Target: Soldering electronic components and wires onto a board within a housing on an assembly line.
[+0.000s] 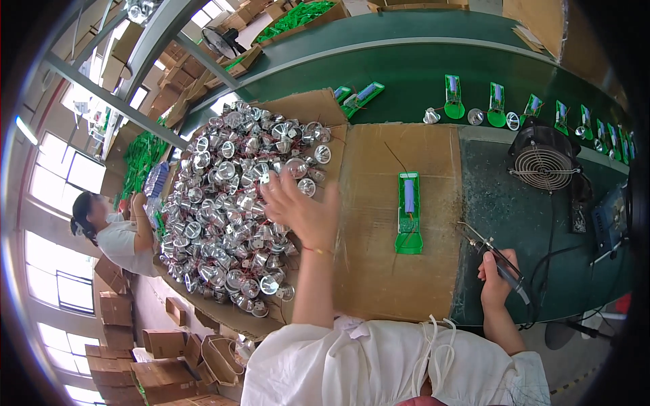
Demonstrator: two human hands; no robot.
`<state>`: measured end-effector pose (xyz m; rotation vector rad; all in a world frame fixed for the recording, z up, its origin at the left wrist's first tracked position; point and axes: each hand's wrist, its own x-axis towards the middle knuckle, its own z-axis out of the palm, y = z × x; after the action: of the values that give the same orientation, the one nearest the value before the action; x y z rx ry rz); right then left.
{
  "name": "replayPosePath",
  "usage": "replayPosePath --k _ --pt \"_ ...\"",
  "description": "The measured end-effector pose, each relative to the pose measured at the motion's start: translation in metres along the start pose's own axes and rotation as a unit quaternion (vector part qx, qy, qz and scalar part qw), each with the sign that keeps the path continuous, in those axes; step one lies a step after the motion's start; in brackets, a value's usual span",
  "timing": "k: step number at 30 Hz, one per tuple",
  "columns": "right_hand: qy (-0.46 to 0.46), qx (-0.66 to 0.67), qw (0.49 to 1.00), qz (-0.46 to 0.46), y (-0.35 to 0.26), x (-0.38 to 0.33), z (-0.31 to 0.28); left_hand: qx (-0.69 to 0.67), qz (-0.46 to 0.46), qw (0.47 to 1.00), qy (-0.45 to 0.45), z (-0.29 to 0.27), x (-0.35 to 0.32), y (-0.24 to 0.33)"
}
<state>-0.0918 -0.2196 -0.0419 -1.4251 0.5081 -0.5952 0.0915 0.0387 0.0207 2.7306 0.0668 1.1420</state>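
My left hand (302, 210) is stretched over the right edge of a big heap of silver reflector cups (227, 196) with thin wires. Its fingers are spread and nothing shows in them; whether the fingertips touch a cup I cannot tell. In my right hand (497, 281) is a soldering iron (509, 272), its thin metal tip pointing up and left over the bench. Between the hands a green plastic flashlight housing (409, 242) lies on a cardboard sheet (365, 271). The housing holds a blue-purple battery cell (409, 196), a small green circuit board and loose wires.
Along the green conveyor (420, 68) stand several more green housings (453, 101) with reflector cups. A fan with a round wire grille (544, 168) and a blue box-shaped device (611, 215) are at the right. A co-worker (122, 233) is at the left, near cardboard boxes (166, 375).
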Motion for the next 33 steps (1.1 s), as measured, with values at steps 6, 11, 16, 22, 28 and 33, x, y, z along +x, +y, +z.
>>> replayPosePath --k 6,11,16,22,28,33 --pt "0.000 -0.014 0.999 -0.049 -0.003 -0.014 0.002 0.112 -0.083 0.984 -0.110 0.008 0.049 -0.053" --pt "-0.001 -0.038 0.998 -0.044 -0.011 -0.021 -0.001 0.036 -0.006 0.999 0.032 0.000 0.006 -0.049" --pt "-0.038 -0.029 0.997 -0.054 -0.020 -0.021 0.001 -0.165 -0.053 0.982 0.073 -0.014 0.009 -0.055" --pt "-0.042 -0.012 0.998 -0.041 -0.021 -0.024 0.011 -0.508 -0.138 0.849 -0.039 -0.041 0.009 -0.005" --pt "-0.103 0.001 0.994 -0.035 -0.024 -0.020 0.021 -0.422 -0.104 0.826 -0.360 -0.050 -0.062 0.040" --pt "-0.114 -0.006 0.993 -0.038 -0.017 -0.018 0.033 -0.373 -0.088 0.851 -0.359 -0.035 -0.076 0.036"
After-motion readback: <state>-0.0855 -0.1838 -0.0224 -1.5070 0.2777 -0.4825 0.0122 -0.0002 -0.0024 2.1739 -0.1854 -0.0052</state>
